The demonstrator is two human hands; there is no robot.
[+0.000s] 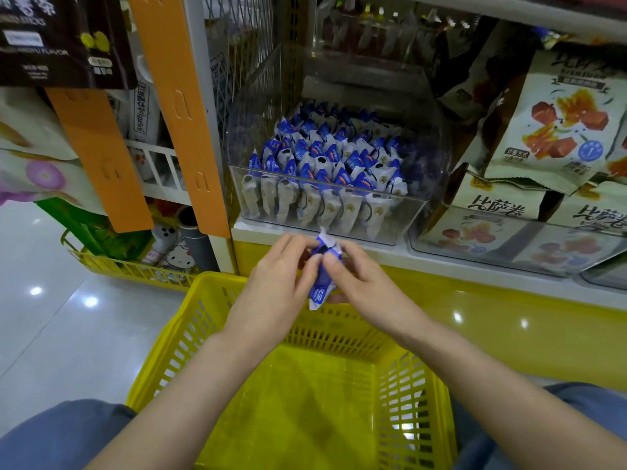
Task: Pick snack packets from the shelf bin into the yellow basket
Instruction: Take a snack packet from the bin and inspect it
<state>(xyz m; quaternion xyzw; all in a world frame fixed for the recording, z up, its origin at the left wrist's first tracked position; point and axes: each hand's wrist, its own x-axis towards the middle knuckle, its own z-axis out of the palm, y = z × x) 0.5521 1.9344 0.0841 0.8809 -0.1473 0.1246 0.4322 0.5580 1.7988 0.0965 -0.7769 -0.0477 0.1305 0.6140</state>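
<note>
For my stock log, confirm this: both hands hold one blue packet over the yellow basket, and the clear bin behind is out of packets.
Wrong on the bin: the head view shows it packed with blue packets. The rest holds: left hand and right hand hold one packet over the basket.

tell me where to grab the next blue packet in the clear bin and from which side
Pinch a front-row packet by its blue top end, from above through the open top of the clear bin. Packets stand upright, tightly packed, so their sides are buried, and the front wall blocks the front.
</note>
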